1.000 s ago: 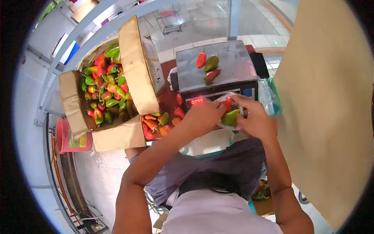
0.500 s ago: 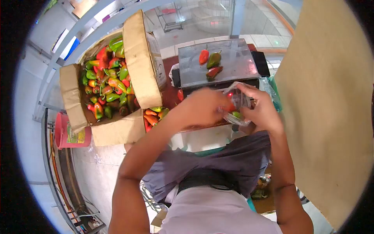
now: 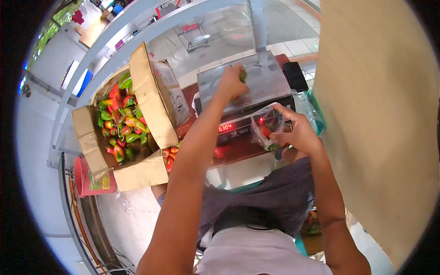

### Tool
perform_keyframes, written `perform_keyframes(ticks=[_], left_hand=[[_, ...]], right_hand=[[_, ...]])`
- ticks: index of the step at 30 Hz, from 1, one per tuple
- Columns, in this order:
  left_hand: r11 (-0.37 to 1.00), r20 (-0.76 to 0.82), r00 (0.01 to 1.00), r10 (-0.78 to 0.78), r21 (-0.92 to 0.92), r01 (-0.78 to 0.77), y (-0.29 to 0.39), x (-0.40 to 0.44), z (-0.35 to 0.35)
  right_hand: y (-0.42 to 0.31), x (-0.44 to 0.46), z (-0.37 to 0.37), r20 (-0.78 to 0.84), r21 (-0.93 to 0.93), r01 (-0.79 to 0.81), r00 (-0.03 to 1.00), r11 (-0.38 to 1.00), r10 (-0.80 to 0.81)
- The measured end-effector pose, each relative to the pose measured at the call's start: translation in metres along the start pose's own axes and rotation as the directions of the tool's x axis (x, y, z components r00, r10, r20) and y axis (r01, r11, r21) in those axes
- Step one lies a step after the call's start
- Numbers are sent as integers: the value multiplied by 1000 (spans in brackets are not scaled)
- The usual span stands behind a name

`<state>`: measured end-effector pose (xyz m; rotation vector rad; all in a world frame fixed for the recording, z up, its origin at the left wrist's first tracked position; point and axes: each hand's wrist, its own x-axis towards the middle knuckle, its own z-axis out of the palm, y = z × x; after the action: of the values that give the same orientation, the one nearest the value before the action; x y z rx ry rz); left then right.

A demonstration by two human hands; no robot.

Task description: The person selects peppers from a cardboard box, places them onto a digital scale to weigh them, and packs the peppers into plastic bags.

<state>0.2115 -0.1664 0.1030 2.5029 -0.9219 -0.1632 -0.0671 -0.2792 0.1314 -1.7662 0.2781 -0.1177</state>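
Observation:
My left hand [image 3: 233, 84] is over the metal pan of a digital scale [image 3: 268, 75], its fingers closed around peppers. A dark green pepper [image 3: 243, 75] shows past the fingers; the rest of what it grasps is mostly hidden. In front of the scale, my right hand [image 3: 300, 130] grips a clear plastic bag [image 3: 262, 120] by its side, thumb and fingers at the mouth. Inside the bag are a red pepper [image 3: 266, 132] and something green at the bottom. The scale's red display [image 3: 225, 128] reads about 0.304.
At left, an open cardboard box [image 3: 151, 94] holds many red and green peppers, with more peppers [image 3: 169, 156] beside its flap. A pink bucket [image 3: 96, 178] stands below. Plastic bags [image 3: 311, 112] lie right of the scale. A large tan board [image 3: 376, 114] rises along the right.
My left hand has moved from the bag up onto the scale pan and closed over the peppers lying there. My right hand keeps hold of the bag. The view has shifted slightly.

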Motion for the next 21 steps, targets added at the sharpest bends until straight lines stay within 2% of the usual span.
perform_keyframes(ticks=[1, 2, 3, 5, 7, 10, 13, 14, 16, 18, 19, 21], left_hand=[[949, -60, 998, 2, -316, -21, 8, -8, -6], [799, -115, 993, -18, -599, -55, 17, -18, -11], [568, -156, 986, -57, -818, -96, 28, -35, -21], [235, -310, 942, -131, -933, -274, 81, -90, -21], [290, -402, 914, 61, -869, -402, 76, -115, 25], [385, -342, 849, 402, -778, -496, 62, -133, 46], [688, 102, 784, 612, -559, -463, 51, -135, 26], [779, 248, 792, 558, -485, -398, 56, -132, 18], [919, 511, 768, 386, -287, -271, 68, -128, -2], [952, 565, 767, 305, -172, -252, 81, -124, -24], [964, 588, 766, 261, -113, -242, 83, -123, -30], [966, 640, 724, 257, -154, -207, 76, -121, -33]], right_hand=[[-1, 1, -2, 22, 78, -83, 996, 993, 82], [3, 4, -3, 31, 95, -92, 995, 991, 90], [9, 7, -2, 42, 112, -102, 994, 988, 98], [10, 10, -1, 64, 160, -135, 990, 978, 126], [-5, 11, -4, 82, 217, -171, 984, 961, 156], [-10, 6, -17, 80, 227, -139, 989, 964, 123], [-14, -2, -15, 27, 108, -158, 987, 982, 156], [-12, -2, -12, 15, 74, -157, 988, 985, 156], [9, 4, 0, 12, -66, 58, 998, 996, -58], [10, 5, 4, 19, -103, 99, 995, 990, -97], [3, 3, 1, 17, -73, 30, 999, 997, -29], [-18, -3, -6, 24, -39, -124, 992, 992, 125]])
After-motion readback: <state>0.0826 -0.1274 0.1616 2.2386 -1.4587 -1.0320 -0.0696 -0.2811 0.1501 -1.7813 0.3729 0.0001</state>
